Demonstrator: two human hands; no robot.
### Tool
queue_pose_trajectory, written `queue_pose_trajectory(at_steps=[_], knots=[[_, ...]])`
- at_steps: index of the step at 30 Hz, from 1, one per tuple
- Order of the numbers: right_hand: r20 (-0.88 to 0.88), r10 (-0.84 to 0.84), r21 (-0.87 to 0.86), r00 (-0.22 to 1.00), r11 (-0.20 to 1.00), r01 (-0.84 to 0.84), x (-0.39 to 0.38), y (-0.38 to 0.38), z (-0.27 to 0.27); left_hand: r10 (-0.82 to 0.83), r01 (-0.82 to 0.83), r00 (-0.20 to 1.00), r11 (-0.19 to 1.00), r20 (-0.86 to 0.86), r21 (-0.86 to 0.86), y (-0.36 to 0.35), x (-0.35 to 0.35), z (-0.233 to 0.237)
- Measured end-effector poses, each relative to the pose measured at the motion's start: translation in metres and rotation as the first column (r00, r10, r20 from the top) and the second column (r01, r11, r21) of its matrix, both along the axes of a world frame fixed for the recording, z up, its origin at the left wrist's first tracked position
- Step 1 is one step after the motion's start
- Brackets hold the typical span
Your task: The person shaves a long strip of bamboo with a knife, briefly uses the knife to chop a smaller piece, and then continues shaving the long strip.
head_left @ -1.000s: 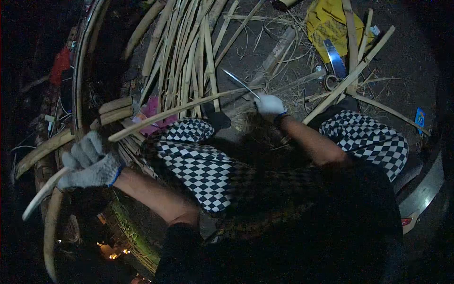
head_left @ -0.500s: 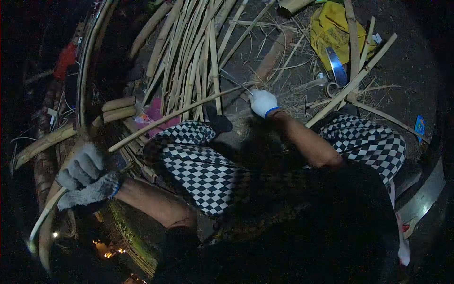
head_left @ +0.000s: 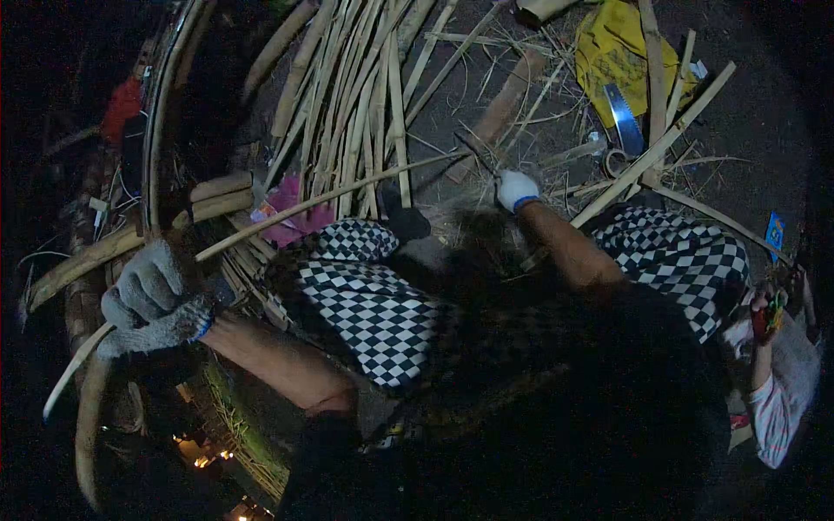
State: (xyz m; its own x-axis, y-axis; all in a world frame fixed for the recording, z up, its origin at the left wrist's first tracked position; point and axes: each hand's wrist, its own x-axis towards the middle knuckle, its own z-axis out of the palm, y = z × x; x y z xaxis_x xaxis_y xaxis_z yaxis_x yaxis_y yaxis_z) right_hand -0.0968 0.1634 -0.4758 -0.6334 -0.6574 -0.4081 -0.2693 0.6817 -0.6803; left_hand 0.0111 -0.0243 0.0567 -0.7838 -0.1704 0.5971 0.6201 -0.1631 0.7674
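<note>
My left hand, in a grey knit glove, is closed in a fist around a long bamboo strip. One end of the strip bends out below the fist; the other reaches across my left knee. My right hand, in a white glove with a blue cuff, is wrapped around a thin, dark knife, its handle hidden by the fingers. The knife lies just past the strip's far end. My checkered trouser legs are bent under the strip.
Many split bamboo strips lie ahead. A yellow bag, a saw and a tape roll are at upper right. Another person's hand and striped sleeve show at right. Bamboo poles lie at left.
My right hand has moved right with the knife, away from the strip's end. My left hand has shifted slightly left, still holding the strip. Another person's arm has come into view at right.
</note>
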Motion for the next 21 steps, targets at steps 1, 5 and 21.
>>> queue_pose_trajectory(at_steps=[1, 5, 21], knots=[[-0.048, -0.015, 0.073, 0.999, 0.997, 0.018, -0.009, 0.001, -0.002, -0.009, 0.009, 1.000, 1.000, -0.022, -0.006, -0.002, -0.003, 0.001], [0.005, -0.112, -0.012, 0.994, 0.994, 0.112, -0.011, -0.015, 0.022, -0.079, 0.080, 0.997, 0.996, 0.011, -0.026, -0.016, 0.002, -0.002], [0.085, 0.069, 0.085, 0.994, 0.993, -0.077, -0.003, -0.012, -0.006, 0.417, -0.413, 0.909, 0.903, -0.007, 0.121, 0.023, 0.012, -0.015]])
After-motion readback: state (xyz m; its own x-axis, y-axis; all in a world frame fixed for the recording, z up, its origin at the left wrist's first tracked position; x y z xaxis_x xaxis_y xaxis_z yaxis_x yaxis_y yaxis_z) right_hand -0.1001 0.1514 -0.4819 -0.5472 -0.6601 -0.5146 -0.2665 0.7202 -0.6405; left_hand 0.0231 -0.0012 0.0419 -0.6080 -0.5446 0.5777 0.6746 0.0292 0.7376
